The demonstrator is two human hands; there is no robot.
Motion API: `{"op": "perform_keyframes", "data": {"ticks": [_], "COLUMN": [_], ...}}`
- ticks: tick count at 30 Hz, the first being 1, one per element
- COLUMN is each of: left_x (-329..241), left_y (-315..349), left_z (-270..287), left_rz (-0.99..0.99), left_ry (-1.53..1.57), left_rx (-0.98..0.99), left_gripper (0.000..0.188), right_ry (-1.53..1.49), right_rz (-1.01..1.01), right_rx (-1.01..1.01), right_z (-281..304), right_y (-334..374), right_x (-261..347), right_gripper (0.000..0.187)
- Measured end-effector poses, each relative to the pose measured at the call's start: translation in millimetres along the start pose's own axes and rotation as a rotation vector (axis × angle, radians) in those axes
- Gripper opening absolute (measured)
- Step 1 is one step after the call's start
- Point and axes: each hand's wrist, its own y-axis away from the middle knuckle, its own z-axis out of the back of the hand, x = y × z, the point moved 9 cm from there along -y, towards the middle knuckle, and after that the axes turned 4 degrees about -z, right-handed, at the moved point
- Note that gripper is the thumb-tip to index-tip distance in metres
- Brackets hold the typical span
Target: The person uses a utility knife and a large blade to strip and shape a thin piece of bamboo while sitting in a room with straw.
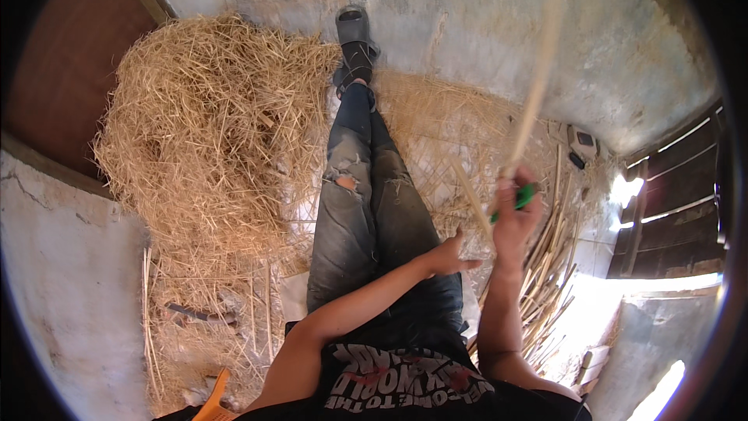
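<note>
My right hand is raised to the right of my legs, its fingers closed round a green object whose kind I cannot make out. From the same hand a long pale stick, smeared by motion, runs up toward the wall. My left hand reaches across my right thigh, fingers apart and holding nothing. Just beyond it lies a shorter pale strip, slanting toward my right wrist. My outstretched legs, in worn dark jeans, are crossed at the ankles.
A big heap of straw fills the floor to my left. A knife lies on straw below it, near an orange object. Several long sticks lie to my right. A small pale device sits by the far wall.
</note>
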Motion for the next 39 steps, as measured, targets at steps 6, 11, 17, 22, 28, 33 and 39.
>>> {"op": "perform_keyframes", "data": {"ticks": [6,11,17,22,28,33,39], "left_x": [-74,-147,-233,-218,-110,-57,-22], "left_y": [46,194,285,272,272,268,239], "left_z": [121,312,351,362,359,320,285], "left_rz": [-0.188,-0.567,-0.565,-0.140,-0.024,0.062,0.111], "left_ry": [0.149,-0.025,-1.180,-1.680,-1.108,-0.890,-0.394], "left_rx": [-0.276,-1.264,-1.510,-0.939,-0.695,-0.866,-0.922], "left_gripper": [0.039,0.028,0.053,0.039,0.016,0.019,0.025], "right_ry": [0.112,0.162,0.240,0.292,0.504,-0.105,-0.231], "right_rz": [-0.088,0.035,0.047,0.034,0.618,-0.267,-0.616], "right_rx": [0.430,0.669,0.843,0.932,-0.132,-0.172,0.302], "right_z": [-56,-72,-70,-52,16,-5,-110], "right_y": [27,27,11,-22,-73,-49,82], "right_x": [2,9,-4,-15,1,-117,-171], "right_gripper": [0.028,0.030,0.026,0.021,0.016,0.029,0.030]}}
